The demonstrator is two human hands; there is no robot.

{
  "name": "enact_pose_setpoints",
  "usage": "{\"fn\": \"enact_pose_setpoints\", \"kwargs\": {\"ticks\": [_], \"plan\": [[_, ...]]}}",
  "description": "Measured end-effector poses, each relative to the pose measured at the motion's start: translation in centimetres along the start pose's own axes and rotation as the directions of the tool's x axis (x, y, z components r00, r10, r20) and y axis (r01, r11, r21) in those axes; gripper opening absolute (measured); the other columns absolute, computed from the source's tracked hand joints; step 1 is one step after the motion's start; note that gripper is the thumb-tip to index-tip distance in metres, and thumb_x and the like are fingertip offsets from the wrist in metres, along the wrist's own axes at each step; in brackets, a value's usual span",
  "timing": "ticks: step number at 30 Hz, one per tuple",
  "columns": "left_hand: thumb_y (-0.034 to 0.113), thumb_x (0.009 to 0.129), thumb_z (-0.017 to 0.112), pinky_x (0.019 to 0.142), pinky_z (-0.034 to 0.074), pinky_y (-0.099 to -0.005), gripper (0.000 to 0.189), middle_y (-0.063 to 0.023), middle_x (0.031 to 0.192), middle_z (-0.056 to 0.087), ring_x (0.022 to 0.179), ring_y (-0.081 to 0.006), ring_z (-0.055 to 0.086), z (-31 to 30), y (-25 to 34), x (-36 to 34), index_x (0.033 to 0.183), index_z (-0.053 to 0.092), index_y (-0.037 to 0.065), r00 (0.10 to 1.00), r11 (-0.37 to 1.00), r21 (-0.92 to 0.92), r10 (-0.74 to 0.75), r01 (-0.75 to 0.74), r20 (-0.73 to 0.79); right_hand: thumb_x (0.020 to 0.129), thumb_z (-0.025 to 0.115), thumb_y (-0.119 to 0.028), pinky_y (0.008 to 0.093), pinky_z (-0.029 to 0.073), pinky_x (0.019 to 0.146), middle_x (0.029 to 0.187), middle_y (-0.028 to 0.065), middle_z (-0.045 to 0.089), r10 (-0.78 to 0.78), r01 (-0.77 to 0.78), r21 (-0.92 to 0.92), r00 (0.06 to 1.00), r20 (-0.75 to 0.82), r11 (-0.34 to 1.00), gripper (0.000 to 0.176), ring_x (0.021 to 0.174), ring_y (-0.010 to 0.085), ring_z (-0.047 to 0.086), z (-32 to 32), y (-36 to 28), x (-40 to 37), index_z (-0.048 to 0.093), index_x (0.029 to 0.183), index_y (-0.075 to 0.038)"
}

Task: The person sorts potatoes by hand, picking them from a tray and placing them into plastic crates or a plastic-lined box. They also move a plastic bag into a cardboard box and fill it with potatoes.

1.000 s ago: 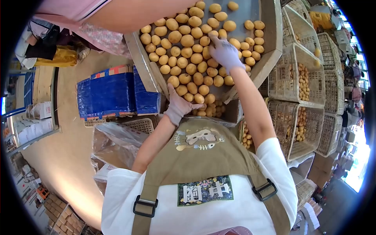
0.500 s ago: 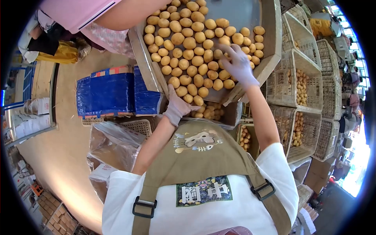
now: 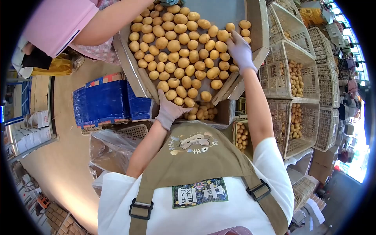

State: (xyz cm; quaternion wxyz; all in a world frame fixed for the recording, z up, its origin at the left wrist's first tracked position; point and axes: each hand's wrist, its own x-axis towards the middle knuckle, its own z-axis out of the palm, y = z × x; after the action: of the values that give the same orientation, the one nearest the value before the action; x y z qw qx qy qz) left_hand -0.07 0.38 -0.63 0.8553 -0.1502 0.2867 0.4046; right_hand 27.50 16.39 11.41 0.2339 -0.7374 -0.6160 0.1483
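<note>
Many small potatoes (image 3: pixel 183 62) lie on a grey sorting tray (image 3: pixel 231 8) with raised edges. My left hand (image 3: pixel 170 109), in a pale glove, rests at the tray's narrow mouth, its fingers spread beside the lowest potatoes. Below the mouth, a box holds more potatoes (image 3: pixel 203 112). On the right side of the tray my gloved right hand (image 3: pixel 239 51) touches potatoes near its fingertips; whether it grips one is hard to tell.
Another person's arm (image 3: pixel 117 19) reaches over the tray from the upper left. Plastic crates (image 3: pixel 303 74) with potatoes stand at the right. Left of the tray are blue-wrapped boxes (image 3: pixel 102 101) and a plastic-lined carton (image 3: pixel 109 147).
The view has shifted, moving the tray left in the picture. My right hand has moved from over the potatoes toward the tray's right side. The other person's arm reaches farther down into view.
</note>
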Motion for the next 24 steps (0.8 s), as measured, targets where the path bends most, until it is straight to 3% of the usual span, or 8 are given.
{"fn": "enact_pose_setpoints", "kwargs": {"ticks": [5,8,11,14,18,20,21,24], "plan": [[0.081,0.088,0.028,0.107,0.018,-0.0798,0.091,-0.0099,0.162,0.021,0.147,-0.0422,0.022,0.5,0.0,-0.7,0.157,0.019,0.022,0.999,1.0,0.007,0.022,-0.022,-0.024,0.083,0.065,-0.034,0.0403,0.046,0.103,0.139,0.0179,0.054,0.124,-0.031,-0.373,0.965,0.23,0.927,0.064,0.128,0.032,0.055,3.6,-1.8,4.4,0.05,0.141,-0.012],[0.081,0.089,0.028,0.107,0.019,-0.079,0.092,-0.0103,0.162,0.022,0.147,-0.0425,0.021,0.8,-0.1,-1.0,0.157,0.019,0.021,0.998,1.0,-0.004,0.031,-0.031,-0.061,0.08,0.071,-0.031,0.0343,0.051,0.09,0.12,0.015,0.064,-0.08,0.047,0.256,0.99,0.117,0.966,0.062,0.111,0.0241,0.064,1.4,-0.1,0.7,0.054,0.135,-0.006],[0.075,0.093,0.032,0.105,0.022,-0.0805,0.086,-0.0102,0.164,0.016,0.148,-0.0427,0.018,-0.8,-0.1,-0.4,0.157,0.017,0.02,0.989,0.994,0.033,0.102,-0.106,0.109,0.087,0.069,-0.018,0.0284,0.05,0.067,0.107,0.0096,0.061,0.069,-0.103,0.942,0.994,0.085,0.321,0.054,0.079,0.0161,0.059,-2.9,1.8,-7.3,0.048,0.133,0.001],[0.072,0.093,0.032,0.104,0.023,-0.0808,0.083,-0.0081,0.164,0.014,0.149,-0.04,0.016,0.8,-0.4,-1.4,0.157,0.017,0.022,0.982,0.959,0.215,0.164,-0.181,0.098,0.09,0.066,-0.017,0.0314,0.049,0.067,0.117,0.0138,0.061,0.295,-0.029,0.999,0.955,0.016,0.038,0.049,0.077,0.019,0.057,-6.8,10.6,-15.5,0.044,0.134,-0.009],[0.06,0.088,0.054,0.106,0.033,-0.073,0.086,-0.0155,0.159,0.024,0.141,-0.0375,0.031,0.1,-0.4,-1.3,0.153,0.02,0.014,0.975,0.949,0.276,0.102,-0.155,0.197,0.091,0.07,-0.019,0.0328,0.058,0.069,0.103,0.0084,0.065,0.742,0.236,0.936,0.57,-0.352,0.262,0.031,0.081,0.0212,0.065,-15.8,25.0,-28.9,0.054,0.116,-0.012],[0.073,0.088,0.039,0.111,0.022,-0.0744,0.091,-0.0108,0.162,0.021,0.146,-0.0377,0.024,0.6,-0.5,-1.1,0.156,0.024,0.015,0.996,0.987,0.163,-0.002,-0.013,0.091,0.096,0.062,-0.026,0.0399,0.056,0.089,0.103,0.0081,0.064,0.735,0.383,0.767,0.263,-0.625,0.515,0.026,0.097,0.0251,0.065,-21.2,30.3,-36.3,0.054,0.117,-0.013],[0.076,0.088,0.035,0.112,0.018,-0.0755,0.091,-0.0077,0.163,0.022,0.148,-0.0366,0.02,0.6,-0.5,-0.9,0.156,0.026,0.017,0.999,0.996,0.081,-0.041,0.04,0.019,0.099,0.056,-0.028,0.0419,0.053,0.095,0.099,0.0063,0.064,0.803,0.502,0.758,0.186,-0.566,0.417,0.022,0.099,0.0255,0.063,-23.4,36.1,-41.5,0.054,0.116,-0.014],[0.079,0.085,0.038,0.116,0.015,-0.072,0.097,-0.0083,0.163,0.02,0.147,-0.0378,0.021,1.6,-0.7,-1.0,0.158,0.02,0.016,0.987,0.991,-0.066,-0.124,0.117,-0.105,0.1,0.054,-0.028,0.0404,0.05,0.096,0.097,0.0045,0.064,0.86,0.467,0.821,0.209,-0.465,0.33,0.02,0.099,0.0255,0.062,-23.7,33.7,-43.0,0.055,0.114,-0.014]]}}
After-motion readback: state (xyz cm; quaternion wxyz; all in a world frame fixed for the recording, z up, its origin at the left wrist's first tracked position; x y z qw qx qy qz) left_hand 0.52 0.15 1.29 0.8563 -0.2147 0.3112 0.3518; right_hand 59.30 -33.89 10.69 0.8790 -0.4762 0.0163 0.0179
